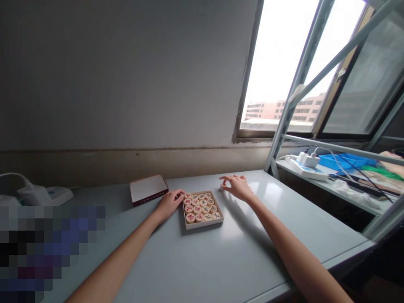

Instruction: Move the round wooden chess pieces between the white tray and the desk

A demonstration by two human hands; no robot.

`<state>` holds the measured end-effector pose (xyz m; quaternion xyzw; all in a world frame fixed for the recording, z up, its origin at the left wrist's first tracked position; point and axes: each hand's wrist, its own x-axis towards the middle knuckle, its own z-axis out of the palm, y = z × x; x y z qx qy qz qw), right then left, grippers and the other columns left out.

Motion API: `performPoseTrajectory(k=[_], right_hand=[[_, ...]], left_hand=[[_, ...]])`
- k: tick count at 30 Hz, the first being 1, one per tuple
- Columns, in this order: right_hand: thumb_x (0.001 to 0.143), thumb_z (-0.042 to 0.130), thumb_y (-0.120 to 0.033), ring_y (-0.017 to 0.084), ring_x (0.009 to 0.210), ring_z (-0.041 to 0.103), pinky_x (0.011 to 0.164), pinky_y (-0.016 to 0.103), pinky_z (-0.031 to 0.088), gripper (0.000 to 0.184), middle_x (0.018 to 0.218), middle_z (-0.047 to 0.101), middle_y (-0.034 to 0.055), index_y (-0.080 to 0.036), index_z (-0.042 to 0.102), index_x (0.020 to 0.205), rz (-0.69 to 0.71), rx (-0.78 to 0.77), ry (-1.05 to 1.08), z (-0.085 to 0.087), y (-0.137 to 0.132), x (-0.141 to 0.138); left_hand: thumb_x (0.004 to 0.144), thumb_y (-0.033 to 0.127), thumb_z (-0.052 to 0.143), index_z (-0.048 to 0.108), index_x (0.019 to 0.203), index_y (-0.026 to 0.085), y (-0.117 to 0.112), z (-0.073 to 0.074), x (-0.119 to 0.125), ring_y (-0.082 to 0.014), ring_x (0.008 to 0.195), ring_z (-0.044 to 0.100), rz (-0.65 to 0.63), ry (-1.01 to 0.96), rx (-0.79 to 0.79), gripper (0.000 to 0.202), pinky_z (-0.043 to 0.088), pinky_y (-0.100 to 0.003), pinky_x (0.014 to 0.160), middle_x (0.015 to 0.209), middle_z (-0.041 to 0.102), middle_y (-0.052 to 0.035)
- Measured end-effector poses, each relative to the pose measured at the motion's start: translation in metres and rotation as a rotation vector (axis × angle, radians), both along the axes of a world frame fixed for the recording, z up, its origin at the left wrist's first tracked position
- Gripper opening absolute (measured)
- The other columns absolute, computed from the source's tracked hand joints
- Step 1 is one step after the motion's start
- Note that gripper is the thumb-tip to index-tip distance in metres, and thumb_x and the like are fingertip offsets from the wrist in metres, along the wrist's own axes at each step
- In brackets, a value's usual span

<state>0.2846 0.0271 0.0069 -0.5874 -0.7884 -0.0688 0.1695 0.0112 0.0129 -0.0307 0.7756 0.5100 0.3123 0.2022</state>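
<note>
A shallow white box [204,226] lies on the grey table, filled with rows of round wooden Chinese chess pieces [203,203]. Some pieces bear red characters, others black ones. At the box's upper left corner, my left hand [170,204] rests against its side with bent fingers touching the edge. My right hand [237,186] is to the right of the box, apart from it, with fingers spread and nothing visible in them. Behind my left hand lies the box lid [149,190], its pale inside facing up and its rim dark red.
The grey table [176,265] meets a wall at the back. A metal frame post [285,120] rises at its right corner. Beyond it, a shelf holds a power strip [307,168] and a blue tray [342,161]. Plugs and another power strip [58,195] sit at the left.
</note>
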Motion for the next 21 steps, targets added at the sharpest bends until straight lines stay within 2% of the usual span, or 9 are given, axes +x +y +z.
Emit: performPoseTrajectory(k=[3,5,7,10,12,14,16,21], right_hand=[[0.077,0.050,-0.027,0.026,0.095,0.048,0.077,0.041,0.028,0.027,0.105,0.061,0.0066,-0.024,0.062,0.102,-0.214,-0.004,-0.054,0.002,0.004,0.027],[0.075,0.053,-0.026,0.027,0.097,0.046,0.078,0.041,0.030,0.031,0.109,0.059,0.0064,-0.025,0.060,0.105,-0.232,0.072,0.004,0.007,0.004,0.030],[0.076,0.054,-0.025,0.024,0.095,0.047,0.079,0.039,0.033,0.034,0.108,0.058,0.0045,-0.027,0.057,0.110,-0.068,0.080,0.101,0.013,0.000,0.020],[0.077,0.056,-0.026,0.017,0.092,0.051,0.081,0.033,0.036,0.034,0.110,0.057,0.0017,-0.030,0.055,0.111,0.375,-0.090,0.188,0.016,-0.014,-0.013],[0.076,0.058,-0.024,0.017,0.097,0.050,0.084,0.032,0.035,0.034,0.110,0.056,0.0011,-0.030,0.057,0.109,0.572,-0.186,0.167,0.014,-0.024,-0.037],[0.077,0.055,-0.019,0.017,0.099,0.050,0.084,0.032,0.033,0.032,0.111,0.057,0.0008,-0.030,0.058,0.107,0.641,-0.211,0.125,0.008,-0.034,-0.055],[0.080,0.052,-0.016,0.017,0.100,0.051,0.083,0.032,0.033,0.029,0.110,0.057,0.0017,-0.029,0.058,0.105,0.635,-0.180,0.101,0.002,-0.039,-0.064],[0.084,0.049,-0.027,0.018,0.094,0.052,0.077,0.032,0.033,0.022,0.104,0.058,0.0049,-0.025,0.057,0.104,0.549,-0.096,0.073,-0.007,-0.037,-0.068]], left_hand=[[0.077,0.034,0.036,0.059,0.089,0.016,0.000,-0.001,0.000,-0.0213,0.089,0.058,0.006,-0.009,0.007,0.032,0.041,-0.030,0.080,0.093,0.065,-0.0081],[0.076,0.034,0.037,0.060,0.088,0.016,0.001,-0.001,0.000,-0.0213,0.089,0.058,0.009,-0.018,0.014,0.032,0.041,-0.030,0.080,0.093,0.066,-0.0082],[0.076,0.033,0.037,0.060,0.088,0.016,0.001,-0.001,0.000,-0.0210,0.088,0.058,0.011,-0.024,0.018,0.031,0.041,-0.030,0.080,0.092,0.066,-0.0083],[0.077,0.034,0.036,0.060,0.088,0.016,0.000,-0.001,0.000,-0.0208,0.087,0.058,0.001,-0.020,0.017,0.031,0.041,-0.030,0.079,0.092,0.066,-0.0084],[0.077,0.034,0.036,0.060,0.088,0.016,0.000,-0.001,0.001,-0.0208,0.088,0.058,-0.007,-0.011,0.018,0.032,0.041,-0.029,0.080,0.093,0.066,-0.0083],[0.078,0.034,0.035,0.060,0.088,0.016,-0.001,0.000,0.001,-0.0204,0.089,0.057,-0.012,-0.003,0.022,0.032,0.041,-0.029,0.081,0.094,0.065,-0.0080],[0.078,0.033,0.035,0.059,0.088,0.016,-0.001,0.001,0.001,-0.0196,0.089,0.058,-0.014,0.001,0.026,0.031,0.040,-0.028,0.082,0.094,0.065,-0.0074],[0.077,0.033,0.037,0.060,0.088,0.017,-0.001,0.001,0.001,-0.0195,0.088,0.058,-0.004,0.004,0.017,0.030,0.041,-0.028,0.080,0.093,0.066,-0.0069]])
